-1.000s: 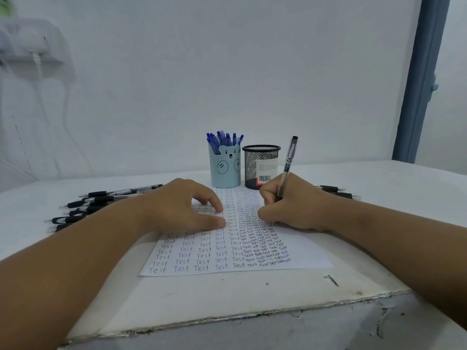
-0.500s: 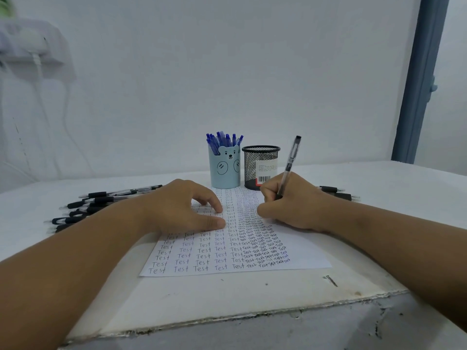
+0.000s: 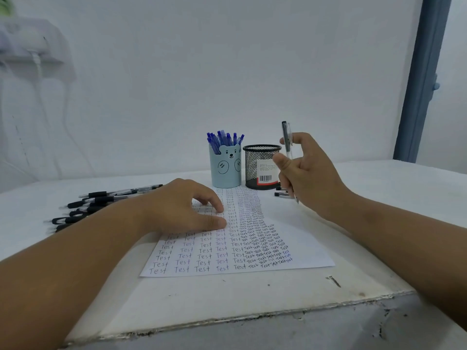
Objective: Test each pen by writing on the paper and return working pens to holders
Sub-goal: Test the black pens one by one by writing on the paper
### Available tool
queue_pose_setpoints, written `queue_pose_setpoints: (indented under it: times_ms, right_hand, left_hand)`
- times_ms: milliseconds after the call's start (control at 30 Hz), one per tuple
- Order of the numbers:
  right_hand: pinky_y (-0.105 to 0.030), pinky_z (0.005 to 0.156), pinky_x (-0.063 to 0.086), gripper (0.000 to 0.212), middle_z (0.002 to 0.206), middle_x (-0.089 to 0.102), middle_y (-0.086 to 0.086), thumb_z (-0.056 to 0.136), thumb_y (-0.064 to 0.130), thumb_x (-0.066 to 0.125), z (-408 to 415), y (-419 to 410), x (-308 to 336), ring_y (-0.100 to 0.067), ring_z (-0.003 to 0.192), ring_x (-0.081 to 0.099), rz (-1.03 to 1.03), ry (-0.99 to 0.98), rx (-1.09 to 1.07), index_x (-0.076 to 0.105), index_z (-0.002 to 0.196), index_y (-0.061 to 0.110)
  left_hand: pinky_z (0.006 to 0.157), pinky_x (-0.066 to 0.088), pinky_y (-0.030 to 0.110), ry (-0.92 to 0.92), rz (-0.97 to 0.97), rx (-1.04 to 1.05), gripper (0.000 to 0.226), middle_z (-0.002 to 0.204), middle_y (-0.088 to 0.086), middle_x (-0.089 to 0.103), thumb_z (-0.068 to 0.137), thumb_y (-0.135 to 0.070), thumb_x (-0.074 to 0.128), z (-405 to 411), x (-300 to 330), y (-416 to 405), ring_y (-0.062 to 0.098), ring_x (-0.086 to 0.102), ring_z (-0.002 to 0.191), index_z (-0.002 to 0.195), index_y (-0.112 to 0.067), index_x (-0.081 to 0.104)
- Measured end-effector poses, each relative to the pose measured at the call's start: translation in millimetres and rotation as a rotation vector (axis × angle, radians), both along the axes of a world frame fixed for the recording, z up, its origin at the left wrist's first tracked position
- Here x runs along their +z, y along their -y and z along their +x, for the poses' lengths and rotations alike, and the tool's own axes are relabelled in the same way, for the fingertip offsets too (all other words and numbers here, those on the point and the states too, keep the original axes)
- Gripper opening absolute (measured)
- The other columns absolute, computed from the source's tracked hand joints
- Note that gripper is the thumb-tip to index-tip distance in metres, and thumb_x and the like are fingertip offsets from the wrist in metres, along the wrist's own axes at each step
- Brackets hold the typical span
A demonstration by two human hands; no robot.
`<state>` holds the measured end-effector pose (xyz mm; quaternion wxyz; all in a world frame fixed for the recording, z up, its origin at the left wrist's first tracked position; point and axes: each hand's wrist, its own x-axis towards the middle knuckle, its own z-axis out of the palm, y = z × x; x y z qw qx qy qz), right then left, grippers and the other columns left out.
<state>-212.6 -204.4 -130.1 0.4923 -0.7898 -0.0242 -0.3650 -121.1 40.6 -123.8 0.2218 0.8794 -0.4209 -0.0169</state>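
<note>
Lifted off the sheet since a second ago, the right hand (image 3: 309,173) now hangs in the air just right of the black mesh holder (image 3: 261,166), where earlier it rested on the page with the pen tip down in writing pose. Its thumb and fingers pinch a clear-barrelled pen (image 3: 287,147) that stands nearly upright, dark cap end highest and tip pointing down past the heel of the hand, clear of the paper.

Unmoved from the earlier frames, the left hand (image 3: 187,209) rests on the paper (image 3: 307,245), fingers lightly bent, thumb and fingertips pressing the sheet flat and gripping nothing.

That sheet lies on the white table (image 3: 227,304) in the same place, covered in rows of the word "Test", larger on the left and crowded small toward the right. Behind it stands the pale blue bear-faced holder (image 3: 225,168), full of blue pens (image 3: 223,140), touching or nearly touching the mesh holder, whose white barcode label faces the camera. Black-gripped pens (image 3: 96,205) lie in a loose row on the table left of the left wrist, as before, and a few more (image 3: 281,193) lie behind the right hand.
</note>
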Motion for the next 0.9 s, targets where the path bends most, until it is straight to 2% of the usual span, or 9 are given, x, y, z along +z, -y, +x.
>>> queue_pose_setpoints:
  times_ms: [67, 133, 267, 400, 500, 533, 667, 800, 900]
  right_hand:
    - [-0.024, 0.044, 0.038, 0.017, 0.058, 0.061, 0.001, 0.103, 0.036, 0.053, 1.2, 2.1, 1.6, -0.019, 0.044, 0.046, -0.015, 0.049, -0.039, 0.057, 0.11, 0.021]
    - [-0.022, 0.046, 0.039, 0.023, 0.067, 0.063, 0.003, 0.105, 0.034, 0.049, 2.7, 4.4, 1.3, -0.02, 0.051, 0.051, -0.063, 0.065, -0.119, 0.066, 0.099, 0.02]
    - [-0.015, 0.048, 0.034, 0.028, 0.076, 0.064, -0.001, 0.104, 0.028, 0.051, 5.8, 6.6, -1.2, -0.005, 0.05, 0.045, -0.21, 0.022, -0.224, 0.073, 0.089, 0.019]
    - [-0.028, 0.067, 0.037, 0.024, 0.092, 0.062, -0.009, 0.102, 0.027, 0.055, 7.9, 9.4, -2.0, -0.019, 0.079, 0.056, -0.476, -0.153, -0.303, 0.074, 0.096, 0.013]
    - [-0.027, 0.088, 0.041, 0.028, 0.11, 0.066, -0.002, 0.102, 0.021, 0.055, 5.9, 13.5, -0.1, -0.022, 0.102, 0.058, -0.558, -0.328, -0.35, 0.07, 0.125, 0.024]
    - [-0.03, 0.094, 0.044, 0.028, 0.114, 0.067, 0.0, 0.101, 0.02, 0.056, 4.3, 15.2, 1.6, -0.023, 0.106, 0.06, -0.579, -0.366, -0.38, 0.07, 0.124, 0.026]
    - [-0.034, 0.094, 0.049, 0.026, 0.098, 0.057, 0.007, 0.09, 0.009, 0.061, -1.5, 21.4, 7.0, -0.024, 0.107, 0.06, -0.689, -0.539, -0.512, 0.075, 0.097, 0.029]
    - [-0.035, 0.094, 0.05, 0.03, 0.107, 0.067, 0.003, 0.086, 0.008, 0.057, -4.9, 22.5, 9.3, -0.024, 0.103, 0.062, -0.746, -0.688, -0.589, 0.072, 0.103, 0.028]
    - [-0.035, 0.096, 0.043, 0.033, 0.112, 0.061, 0.005, 0.084, 0.011, 0.057, -3.1, 22.5, 7.2, -0.022, 0.11, 0.058, -0.816, -0.681, -0.596, 0.064, 0.11, 0.03]
  left_hand:
    - [0.108, 0.045, 0.04, 0.004, 0.003, 0.002, 0.051, 0.123, -0.024, 0.062, 0.052, -0.081, 0.066, -0.1, 0.1, 0.0, -0.009, 0.052, 0.113, 0.096, -0.056, 0.07]
    - [0.108, 0.045, 0.04, 0.009, 0.007, -0.001, 0.052, 0.123, -0.024, 0.062, 0.052, -0.082, 0.066, 0.9, 0.1, 0.1, -0.008, 0.053, 0.114, 0.097, -0.056, 0.07]
    - [0.109, 0.045, 0.039, 0.014, 0.009, -0.009, 0.054, 0.123, -0.024, 0.063, 0.052, -0.084, 0.065, 3.9, -0.8, 0.2, -0.007, 0.054, 0.115, 0.097, -0.056, 0.07]
    - [0.109, 0.045, 0.037, 0.018, 0.008, -0.008, 0.054, 0.122, -0.025, 0.063, 0.052, -0.084, 0.065, 4.3, -1.0, 0.1, -0.008, 0.054, 0.114, 0.097, -0.055, 0.07]
    - [0.109, 0.045, 0.037, 0.018, 0.005, -0.012, 0.053, 0.121, -0.026, 0.064, 0.053, -0.082, 0.066, 3.5, -0.8, 0.4, -0.009, 0.054, 0.113, 0.097, -0.053, 0.071]
    - [0.109, 0.045, 0.038, 0.019, 0.004, -0.013, 0.052, 0.121, -0.026, 0.064, 0.053, -0.082, 0.066, 3.8, -0.8, 0.4, -0.009, 0.054, 0.113, 0.097, -0.054, 0.071]
    - [0.109, 0.045, 0.039, 0.02, -0.004, -0.014, 0.054, 0.122, -0.023, 0.063, 0.051, -0.086, 0.067, 5.2, -1.8, 0.0, -0.008, 0.054, 0.116, 0.096, -0.055, 0.07]
    - [0.108, 0.045, 0.04, 0.018, -0.007, -0.024, 0.058, 0.122, -0.023, 0.064, 0.05, -0.089, 0.066, 6.8, -3.0, -0.8, -0.008, 0.054, 0.116, 0.097, -0.055, 0.07]
    - [0.108, 0.045, 0.039, 0.011, -0.011, -0.023, 0.057, 0.122, -0.023, 0.064, 0.049, -0.087, 0.065, 5.8, -2.0, -0.1, -0.008, 0.055, 0.115, 0.096, -0.055, 0.071]
